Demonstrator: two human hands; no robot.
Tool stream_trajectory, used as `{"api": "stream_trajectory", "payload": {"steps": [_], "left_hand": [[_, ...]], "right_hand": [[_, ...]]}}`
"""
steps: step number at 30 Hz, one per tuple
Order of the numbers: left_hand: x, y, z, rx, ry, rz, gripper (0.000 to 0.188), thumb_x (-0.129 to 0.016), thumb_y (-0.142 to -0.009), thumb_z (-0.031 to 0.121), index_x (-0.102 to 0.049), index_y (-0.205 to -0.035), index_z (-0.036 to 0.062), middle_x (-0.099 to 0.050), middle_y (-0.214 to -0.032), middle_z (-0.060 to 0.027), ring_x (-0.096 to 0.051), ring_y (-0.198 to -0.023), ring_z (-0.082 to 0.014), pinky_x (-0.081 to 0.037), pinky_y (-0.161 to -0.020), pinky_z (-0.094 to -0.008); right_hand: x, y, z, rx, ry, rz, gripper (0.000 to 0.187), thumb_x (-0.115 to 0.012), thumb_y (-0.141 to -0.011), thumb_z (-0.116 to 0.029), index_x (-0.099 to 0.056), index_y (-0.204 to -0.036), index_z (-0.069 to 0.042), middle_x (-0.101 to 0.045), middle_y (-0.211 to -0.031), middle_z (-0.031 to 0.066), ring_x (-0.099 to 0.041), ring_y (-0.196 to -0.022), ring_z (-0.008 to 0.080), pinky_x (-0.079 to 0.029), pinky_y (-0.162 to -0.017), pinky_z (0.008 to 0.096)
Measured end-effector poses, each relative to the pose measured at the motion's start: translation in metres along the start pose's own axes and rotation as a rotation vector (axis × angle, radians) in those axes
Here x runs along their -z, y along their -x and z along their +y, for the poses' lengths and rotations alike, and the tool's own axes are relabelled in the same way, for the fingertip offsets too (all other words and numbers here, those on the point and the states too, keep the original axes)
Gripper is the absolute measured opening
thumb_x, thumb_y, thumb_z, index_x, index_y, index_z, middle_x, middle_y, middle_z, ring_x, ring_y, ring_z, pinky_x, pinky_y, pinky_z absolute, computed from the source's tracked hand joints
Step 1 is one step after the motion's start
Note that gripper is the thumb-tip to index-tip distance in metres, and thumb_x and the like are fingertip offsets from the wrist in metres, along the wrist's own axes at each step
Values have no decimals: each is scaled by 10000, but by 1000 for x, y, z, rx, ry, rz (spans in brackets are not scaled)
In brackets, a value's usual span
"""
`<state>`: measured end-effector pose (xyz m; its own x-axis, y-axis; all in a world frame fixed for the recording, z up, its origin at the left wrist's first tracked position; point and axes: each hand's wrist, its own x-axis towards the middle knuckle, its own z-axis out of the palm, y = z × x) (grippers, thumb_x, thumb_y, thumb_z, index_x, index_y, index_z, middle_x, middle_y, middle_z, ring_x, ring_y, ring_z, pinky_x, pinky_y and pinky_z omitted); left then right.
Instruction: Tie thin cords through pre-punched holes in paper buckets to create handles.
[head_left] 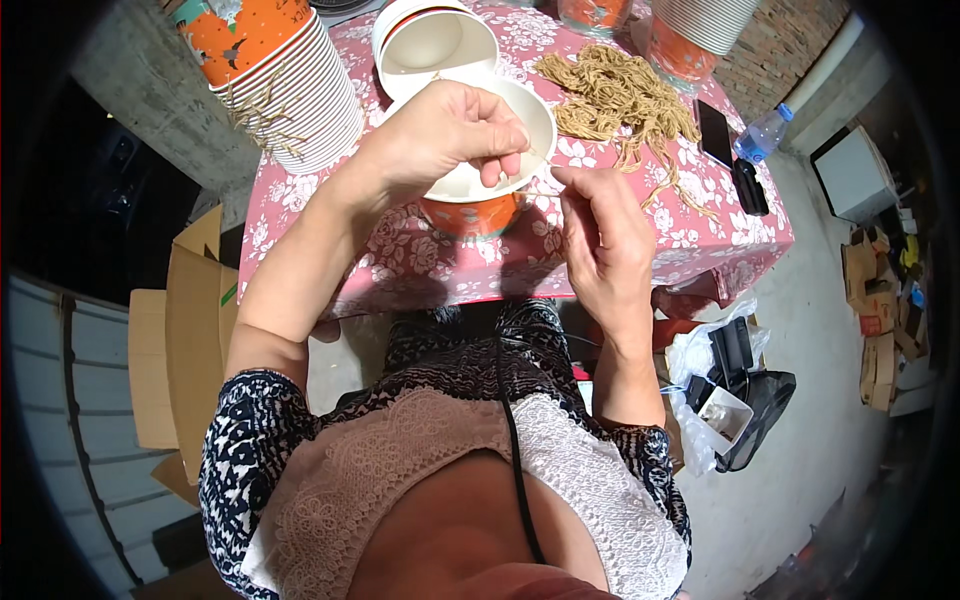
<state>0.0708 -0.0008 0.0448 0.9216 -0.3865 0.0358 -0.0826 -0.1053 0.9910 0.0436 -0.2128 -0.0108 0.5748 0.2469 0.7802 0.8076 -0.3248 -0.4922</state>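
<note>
An orange paper bucket (pixel 475 218) with a white inside stands upright near the table's front edge. My left hand (pixel 462 135) is over its rim, the fingers pinched together on a thin tan string (pixel 537 193). To the right of the bucket, my right hand (pixel 610 225) is closed, with thumb and forefinger pinching the same string beside the rim. How the string runs behind my left fingers is partly hidden. A loose heap of tan twisted strings (pixel 620 95) lies behind my right hand, several strands trailing toward the table's right side.
A tall nested stack of buckets (pixel 290 95) with strings hanging on it stands at the left. Another white bucket (pixel 440 48) leans open behind mine. More stacked buckets (pixel 690 40) are at the back right. A phone (pixel 714 133) and a water bottle (pixel 763 135) lie on the flowered tablecloth (pixel 690 262).
</note>
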Motion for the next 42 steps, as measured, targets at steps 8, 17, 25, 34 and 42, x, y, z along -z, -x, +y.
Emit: {"api": "stream_trajectory", "payload": {"steps": [8,17,25,34,42], "left_hand": [[-9,0,-4,-34,-54,-13,141,-717,-833,47,-664,-930,-42,-664,-774,-34,-596,-689,-70,-476,-626,-205],[-11,-3,1,15,-101,-34,110,-667,-883,63,-662,-856,-44,-650,-740,-40,-568,-644,-74,-459,-587,-215],[-10,-5,0,23,-61,-31,110,-673,-884,64,-667,-853,-42,-657,-739,-53,-574,-622,-80,-462,-579,-211],[-11,-8,1,21,-87,-31,93,-670,-896,62,-626,-913,-19,-638,-751,-26,-559,-609,-42,-439,-549,-166],[-17,-11,-1,-11,-157,-11,67,-660,-888,38,-612,-892,-9,-617,-741,-10,-558,-616,-40,-439,-554,-165]], "right_hand": [[-4,-27,9,139,-63,-6,274,-624,-779,102,-617,-1031,-5,-599,-860,134,-611,-760,295,-491,-664,376],[-21,-30,31,-36,-153,188,112,-608,-855,62,-615,-951,5,-576,-979,159,-609,-848,259,-515,-684,353],[-23,-7,25,-32,-97,152,157,-637,-836,35,-632,-990,1,-557,-996,151,-578,-889,267,-489,-741,356],[-25,-2,22,-30,24,166,123,-685,-779,33,-592,-848,-7,-535,-843,127,-543,-808,279,-450,-685,377],[-33,14,0,-192,-178,170,74,-645,-840,44,-649,-906,11,-571,-773,108,-563,-636,207,-455,-590,322]]}}
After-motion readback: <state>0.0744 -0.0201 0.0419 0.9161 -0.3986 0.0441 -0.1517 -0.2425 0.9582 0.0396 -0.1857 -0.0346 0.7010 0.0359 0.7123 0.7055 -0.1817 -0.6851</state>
